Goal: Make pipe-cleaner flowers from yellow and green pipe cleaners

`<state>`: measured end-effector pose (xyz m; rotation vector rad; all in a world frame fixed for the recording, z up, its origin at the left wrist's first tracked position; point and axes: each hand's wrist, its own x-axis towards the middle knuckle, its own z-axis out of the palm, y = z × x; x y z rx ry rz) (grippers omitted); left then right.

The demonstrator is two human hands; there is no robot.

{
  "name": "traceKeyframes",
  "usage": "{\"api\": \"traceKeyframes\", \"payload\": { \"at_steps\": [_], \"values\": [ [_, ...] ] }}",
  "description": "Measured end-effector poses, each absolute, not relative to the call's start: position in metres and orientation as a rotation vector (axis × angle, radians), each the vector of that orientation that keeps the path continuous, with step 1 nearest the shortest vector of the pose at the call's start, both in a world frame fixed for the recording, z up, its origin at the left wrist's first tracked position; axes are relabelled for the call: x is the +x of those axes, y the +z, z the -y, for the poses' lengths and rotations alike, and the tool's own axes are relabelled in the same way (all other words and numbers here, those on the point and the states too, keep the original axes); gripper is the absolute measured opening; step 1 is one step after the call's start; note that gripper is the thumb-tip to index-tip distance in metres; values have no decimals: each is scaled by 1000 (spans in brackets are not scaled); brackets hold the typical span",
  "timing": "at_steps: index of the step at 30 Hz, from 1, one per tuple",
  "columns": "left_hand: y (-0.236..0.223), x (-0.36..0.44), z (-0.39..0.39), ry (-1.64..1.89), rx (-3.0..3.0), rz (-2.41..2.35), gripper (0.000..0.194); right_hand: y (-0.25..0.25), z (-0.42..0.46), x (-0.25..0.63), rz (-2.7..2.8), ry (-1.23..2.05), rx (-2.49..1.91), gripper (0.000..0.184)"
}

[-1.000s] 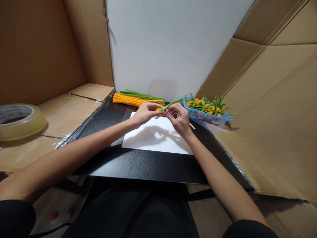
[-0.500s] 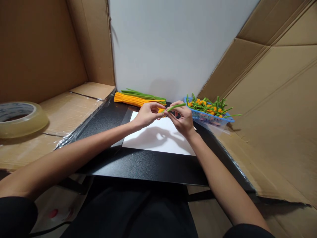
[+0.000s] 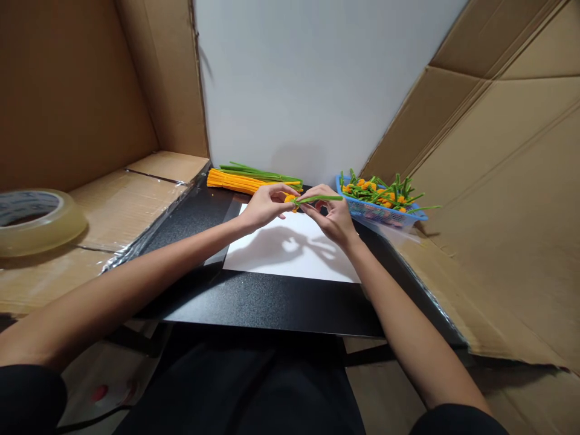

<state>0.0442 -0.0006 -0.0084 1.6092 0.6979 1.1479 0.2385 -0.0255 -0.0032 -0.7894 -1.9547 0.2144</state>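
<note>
Above the white sheet [image 3: 263, 257], my hands meet around a small pipe-cleaner flower. My left hand [image 3: 265, 208] pinches its orange head [image 3: 290, 199] between thumb and fingers. My right hand [image 3: 333, 214] grips the green pipe-cleaner stem [image 3: 324, 198] close to the head, and the stem's free end points right. Fingers partly hide the head. Behind my left hand lies a bundle of orange pipe cleaners [image 3: 231, 181], with green pipe cleaners [image 3: 244, 169] along its back side.
At the right back stands a blue basket [image 3: 380, 211] with several orange and green pipe-cleaner pieces [image 3: 376, 192]. A large roll of clear tape [image 3: 67, 223] lies on cardboard at the left. Cardboard walls flank the black table [image 3: 267, 305]; a white panel [image 3: 308, 84] closes the back.
The green stem has swung slightly lower and now lies nearly level. My right-hand fingers have shifted over it near the orange head. The hands otherwise keep their place.
</note>
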Motion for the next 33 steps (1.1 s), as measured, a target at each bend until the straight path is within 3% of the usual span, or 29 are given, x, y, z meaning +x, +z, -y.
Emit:
{"api": "traceKeyframes", "payload": {
  "at_steps": [8, 15, 20, 28, 33],
  "values": [
    [-12, 46, -2, 1219, 1659, -626, 29, -5, 27, 232, 1846, 237, -874, 27],
    [-12, 43, -3, 1256, 1665, -576, 29, -8, 27, 232, 1879, 224, -878, 16],
    [-10, 45, 2, 1249, 1601, -516, 32, -8, 28, 231, 1803, 292, -911, 18],
    [-12, 48, -1, 1187, 1397, -508, 27, -7, 27, 231, 1838, 224, -934, 16],
    [-15, 48, -2, 1172, 1298, -503, 26, -5, 30, 231, 1876, 14, -993, 14]
  ]
}}
